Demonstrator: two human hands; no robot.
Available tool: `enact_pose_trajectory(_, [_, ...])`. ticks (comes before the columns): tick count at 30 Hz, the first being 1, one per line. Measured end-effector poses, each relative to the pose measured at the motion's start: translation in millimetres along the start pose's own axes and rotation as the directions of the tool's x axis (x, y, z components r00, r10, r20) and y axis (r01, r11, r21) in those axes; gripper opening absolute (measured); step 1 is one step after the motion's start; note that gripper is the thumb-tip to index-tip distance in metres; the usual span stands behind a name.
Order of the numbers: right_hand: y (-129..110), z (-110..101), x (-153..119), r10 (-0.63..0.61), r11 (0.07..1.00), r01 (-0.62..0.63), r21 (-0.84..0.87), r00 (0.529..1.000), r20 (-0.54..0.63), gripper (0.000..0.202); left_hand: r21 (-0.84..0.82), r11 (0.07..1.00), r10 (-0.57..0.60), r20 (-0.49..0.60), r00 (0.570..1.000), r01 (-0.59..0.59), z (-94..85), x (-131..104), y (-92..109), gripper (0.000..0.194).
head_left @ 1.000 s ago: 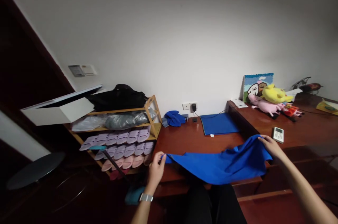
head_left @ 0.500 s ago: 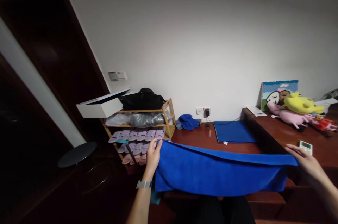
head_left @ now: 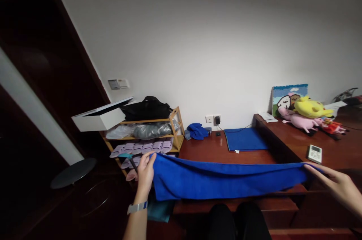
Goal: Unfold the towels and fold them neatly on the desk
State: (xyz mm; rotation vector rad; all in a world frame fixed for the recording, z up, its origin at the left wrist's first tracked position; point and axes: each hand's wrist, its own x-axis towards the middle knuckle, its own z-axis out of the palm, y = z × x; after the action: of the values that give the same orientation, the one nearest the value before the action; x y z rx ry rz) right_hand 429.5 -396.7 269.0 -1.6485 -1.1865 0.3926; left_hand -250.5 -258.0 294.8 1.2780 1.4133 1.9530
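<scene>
A blue towel [head_left: 223, 179] hangs stretched between my two hands in front of the dark red wooden surface [head_left: 198, 153]. My left hand [head_left: 146, 170] pinches its upper left corner; a watch with a pale metal band is on that wrist. At the far right end, my right hand [head_left: 330, 179] grips the other upper corner between thumb and fingers. The towel's top edge is doubled over and its lower part sags. Beyond it, a second blue towel [head_left: 246, 139] lies flat on the wood, and a crumpled blue cloth [head_left: 197, 131] sits near the wall.
On the left is a wooden rack [head_left: 177, 126] with slippers, a black bag [head_left: 147, 108] and a white box [head_left: 98, 119]. A round stool [head_left: 73, 173] stands beside it. Plush toys [head_left: 301, 119] and a remote control [head_left: 315, 153] lie on the raised surface at right.
Both hands still hold the towel, now pulled wider as my left hand has moved left. The view has turned slightly right, and the towel hangs less deep.
</scene>
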Motion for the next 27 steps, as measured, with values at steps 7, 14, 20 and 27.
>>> enact_pose_trajectory(7, [12.2,-10.3,17.7,0.012,0.999,-0.01,-0.045,0.999,0.038,0.056,0.151,0.989,-0.007,0.013,1.0,0.005,-11.6,5.6,-26.9,0.059])
enact_pose_trajectory(14, [0.4,25.1,87.4,-0.056,0.993,0.069,-0.094,0.989,0.138,0.059,0.329,0.944,-0.019,0.124,0.992,-0.023,34.9,37.9,-41.1,0.048])
enact_pose_trajectory(20, [-22.8,43.1,139.0,-0.204,0.973,0.198,-0.119,0.978,-0.041,0.05,0.25,0.966,0.041,0.094,0.995,-0.064,68.0,75.3,-35.3,0.051])
enact_pose_trajectory(27, [18.1,54.5,104.2,-0.189,0.98,0.183,-0.076,0.978,-0.086,0.048,0.224,0.971,0.08,0.016,0.997,-0.082,33.3,34.2,-64.2,0.059])
